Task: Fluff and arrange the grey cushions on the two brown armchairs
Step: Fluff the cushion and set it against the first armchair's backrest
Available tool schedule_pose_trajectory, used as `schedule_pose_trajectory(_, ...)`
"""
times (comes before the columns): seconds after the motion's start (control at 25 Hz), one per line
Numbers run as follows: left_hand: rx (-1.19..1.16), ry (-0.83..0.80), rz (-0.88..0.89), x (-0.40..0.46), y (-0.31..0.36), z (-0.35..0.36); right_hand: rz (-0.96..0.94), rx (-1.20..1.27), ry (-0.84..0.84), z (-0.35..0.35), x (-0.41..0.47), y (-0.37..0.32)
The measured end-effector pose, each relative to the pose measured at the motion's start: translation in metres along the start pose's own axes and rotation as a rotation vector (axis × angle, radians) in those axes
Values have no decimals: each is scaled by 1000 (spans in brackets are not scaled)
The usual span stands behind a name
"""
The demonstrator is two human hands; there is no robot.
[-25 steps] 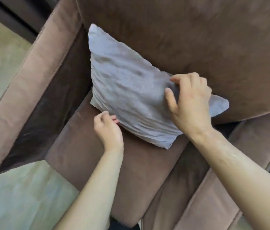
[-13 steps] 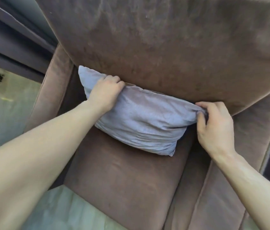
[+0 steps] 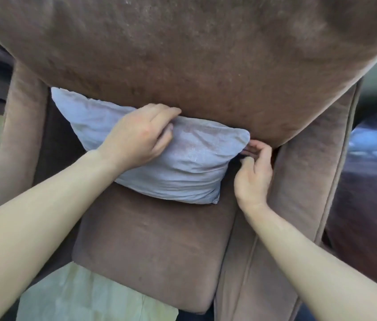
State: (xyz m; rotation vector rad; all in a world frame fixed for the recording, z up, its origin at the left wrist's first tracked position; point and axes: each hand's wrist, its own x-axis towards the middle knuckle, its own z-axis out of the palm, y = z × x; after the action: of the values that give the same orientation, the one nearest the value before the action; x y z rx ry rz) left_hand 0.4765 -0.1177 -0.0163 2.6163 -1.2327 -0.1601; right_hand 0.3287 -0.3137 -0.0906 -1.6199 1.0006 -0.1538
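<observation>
A grey cushion point(image 3: 192, 167) leans against the backrest of a brown armchair point(image 3: 206, 66), resting on the seat point(image 3: 150, 256). My left hand point(image 3: 139, 137) lies on the cushion's upper middle, fingers curled and pinching the top edge fabric. My right hand point(image 3: 253, 172) is at the cushion's right side, between it and the right armrest point(image 3: 303, 181), with thumb and fingers nipping the upper right corner. The cushion's upper left corner points toward the left armrest point(image 3: 23, 126).
Pale floor point(image 3: 85, 300) shows in front of the seat and at the left. A dark piece of furniture point(image 3: 368, 193) stands right of the armchair. Only one armchair is in view.
My left hand slid from the cushion's upper left corner to its upper middle. My right hand stays at the right corner. My view moved closer over the chair.
</observation>
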Motion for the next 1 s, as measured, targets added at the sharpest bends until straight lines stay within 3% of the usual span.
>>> schedule_pose_trajectory(0.08, -25, -29, 91, 12, 29, 19, 246, -132, -96, 19, 2, 44)
schedule_pose_trajectory(0.16, -32, 11, 40, 22, 44, 34, 454, -379, -290, 37, 2, 92)
schedule_pose_trajectory(0.28, -35, 147, -17, 28, 53, 50, 475, -615, -430, 54, -6, 139)
schedule_pose_trajectory(0.48, -180, 373, -93, 31, 62, 57, 449, -673, -456, 55, -27, 173)
schedule_pose_trajectory(0.68, -153, 575, -174, 42, 69, 49, 538, -692, -298, 64, -48, 175)
schedule_pose_trajectory(0.84, -118, 665, -293, 47, 87, 53, 572, -750, -296, 65, -48, 173)
schedule_pose_trajectory(1.0, -100, 623, -240, 41, 85, 57, 617, -759, -340, 67, -40, 172)
